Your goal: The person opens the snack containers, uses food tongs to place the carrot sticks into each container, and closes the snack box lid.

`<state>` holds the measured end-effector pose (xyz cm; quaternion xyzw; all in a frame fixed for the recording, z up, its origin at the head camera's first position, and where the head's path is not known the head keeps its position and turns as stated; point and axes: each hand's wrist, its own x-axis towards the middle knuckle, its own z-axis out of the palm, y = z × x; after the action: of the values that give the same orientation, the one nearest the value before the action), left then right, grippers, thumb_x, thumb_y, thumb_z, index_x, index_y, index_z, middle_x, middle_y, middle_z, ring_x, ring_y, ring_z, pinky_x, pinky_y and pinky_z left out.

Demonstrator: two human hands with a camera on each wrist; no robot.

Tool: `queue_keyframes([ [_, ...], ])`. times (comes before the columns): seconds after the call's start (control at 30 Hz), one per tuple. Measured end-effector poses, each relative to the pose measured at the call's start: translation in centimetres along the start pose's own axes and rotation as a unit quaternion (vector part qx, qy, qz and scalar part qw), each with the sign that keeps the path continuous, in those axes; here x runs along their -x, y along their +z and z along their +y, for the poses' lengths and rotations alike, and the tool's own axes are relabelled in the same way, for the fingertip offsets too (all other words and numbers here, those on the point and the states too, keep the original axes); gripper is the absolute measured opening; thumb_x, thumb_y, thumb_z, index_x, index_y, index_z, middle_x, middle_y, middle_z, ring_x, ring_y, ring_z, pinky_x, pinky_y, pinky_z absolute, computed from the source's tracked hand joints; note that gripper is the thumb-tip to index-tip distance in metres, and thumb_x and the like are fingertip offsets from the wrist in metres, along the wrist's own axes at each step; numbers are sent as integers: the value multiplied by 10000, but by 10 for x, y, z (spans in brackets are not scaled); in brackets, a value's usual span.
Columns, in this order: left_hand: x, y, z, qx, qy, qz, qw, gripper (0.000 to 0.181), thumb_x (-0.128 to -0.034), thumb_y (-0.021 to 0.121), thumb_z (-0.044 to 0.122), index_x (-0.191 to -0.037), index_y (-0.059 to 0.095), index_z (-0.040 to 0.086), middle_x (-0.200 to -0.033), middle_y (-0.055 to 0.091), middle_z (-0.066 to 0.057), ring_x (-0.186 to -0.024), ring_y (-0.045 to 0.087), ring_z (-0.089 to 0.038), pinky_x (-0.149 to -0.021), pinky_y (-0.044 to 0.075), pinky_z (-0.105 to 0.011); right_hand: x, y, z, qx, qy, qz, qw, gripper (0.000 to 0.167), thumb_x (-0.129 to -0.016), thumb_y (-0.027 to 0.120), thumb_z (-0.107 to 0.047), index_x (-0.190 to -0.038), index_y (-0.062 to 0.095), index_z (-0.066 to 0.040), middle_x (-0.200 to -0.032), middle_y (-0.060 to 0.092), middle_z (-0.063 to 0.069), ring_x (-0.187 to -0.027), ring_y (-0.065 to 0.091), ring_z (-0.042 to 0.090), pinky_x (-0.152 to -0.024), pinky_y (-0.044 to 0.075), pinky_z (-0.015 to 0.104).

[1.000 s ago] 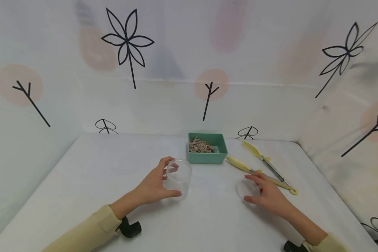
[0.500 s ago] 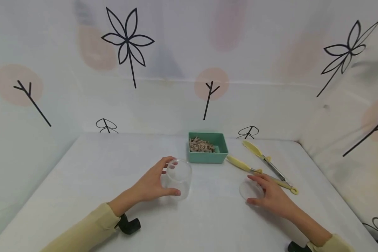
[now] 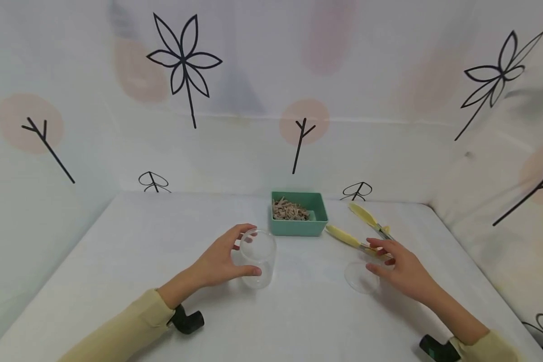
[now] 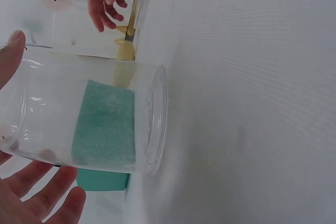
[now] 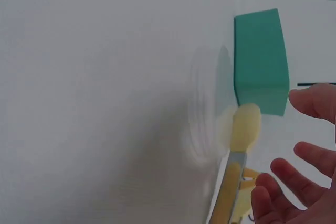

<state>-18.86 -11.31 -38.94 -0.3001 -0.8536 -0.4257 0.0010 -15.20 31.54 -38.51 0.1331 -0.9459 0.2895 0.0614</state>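
Observation:
My left hand (image 3: 219, 260) holds a clear jar (image 3: 261, 259), thumb at the front and fingers round the back. The jar stands upright with its mouth up; the left wrist view shows its base (image 4: 157, 121) close against the white table. A clear round lid (image 3: 360, 278) lies flat on the table to the jar's right. Just above and right of it hovers my right hand (image 3: 404, 267), apart from the lid, its fingers loosely bent and holding nothing. Behind this hand lie yellow-tipped tongs (image 3: 344, 236), their metal arms spread and partly hidden by it.
A green rectangular box (image 3: 298, 230) with brownish, chip-like pieces (image 3: 290, 210) inside stands at the back of the table, beyond the jar. White patterned cloth walls (image 3: 235, 151) rise along the back and both sides.
My right hand has let go of the lid and moved up and to the right. The lid now lies on the table. My left hand and the jar have hardly moved.

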Motion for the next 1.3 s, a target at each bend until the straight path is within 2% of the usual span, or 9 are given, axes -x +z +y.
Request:
queue_keyframes([
  [0.13,-1,1,-1,20,83,-23,10000,872,-762,865,416,-1465,417,161,-1375,547,-36,-1183,547,-203,-919,505,-416,-6,-9,6,3,-91,280,9996,532,-883,776,-165,-1350,562,-28,-1234,603,166,-1064,593,312,-799,535,290],
  [0.27,-2,2,-2,99,186,-32,9998,857,-780,857,394,-1467,414,136,-1360,573,-59,-1187,554,-187,-905,508,-420,-15,-15,16,57,62,526,9986,516,-908,749,-171,-1356,554,-3,-1242,589,195,-1072,581,335,-806,525,264],
  [0.4,-2,2,-1,127,158,30,9998,828,-782,857,375,-1458,423,173,-1347,586,-62,-1180,556,-167,-894,512,-411,-23,-16,28,93,229,734,9970,490,-935,710,-166,-1357,547,23,-1258,565,215,-1099,558,367,-847,520,425],
  [0.57,-2,0,1,126,198,108,9997,822,-790,852,380,-1455,425,151,-1332,589,-68,-1168,563,-185,-876,521,-411,-32,-15,41,66,452,891,9950,488,-951,679,-181,-1355,533,50,-1284,507,266,-1138,507,424,-912,459,595],
  [0.73,-4,-2,-2,196,238,176,9994,821,-804,845,375,-1455,418,116,-1322,590,-87,-1159,570,-202,-862,525,-410,-40,-11,52,-19,874,734,9935,592,-963,662,-255,-1414,457,69,-1370,413,316,-1213,438,474,-971,410,632],
  [0.9,-5,-4,-5,172,219,171,9995,826,-805,845,371,-1457,413,107,-1322,589,-99,-1162,573,-240,-859,520,-413,-41,-7,61,-233,1141,229,9929,723,-972,652,-340,-1501,342,44,-1427,363,328,-1248,423,487,-998,390,624],
  [1.03,-6,-7,-7,178,111,178,9996,831,-800,853,344,-1462,410,107,-1330,585,-101,-1173,574,-250,-866,514,-420,-39,-5,65,-451,1220,-77,9915,776,-965,656,-398,-1530,310,5,-1453,355,313,-1261,427,482,-1004,382,620],
  [1.2,-9,-10,-9,276,10,199,9994,824,-804,851,320,-1466,408,107,-1332,586,-71,-1182,575,-270,-878,507,-430,-39,-3,67,-679,1266,-176,9895,819,-952,663,-434,-1551,282,-24,-1487,304,316,-1302,367,502,-1023,334,647],
  [1.3,-11,-11,-13,315,-41,211,9993,818,-803,851,321,-1467,409,138,-1337,584,-77,-1183,572,-248,-887,504,-433,-40,-1,70,-572,1237,-229,9904,877,-917,697,-468,-1558,274,-44,-1482,290,317,-1307,339,512,-1009,317,671],
])
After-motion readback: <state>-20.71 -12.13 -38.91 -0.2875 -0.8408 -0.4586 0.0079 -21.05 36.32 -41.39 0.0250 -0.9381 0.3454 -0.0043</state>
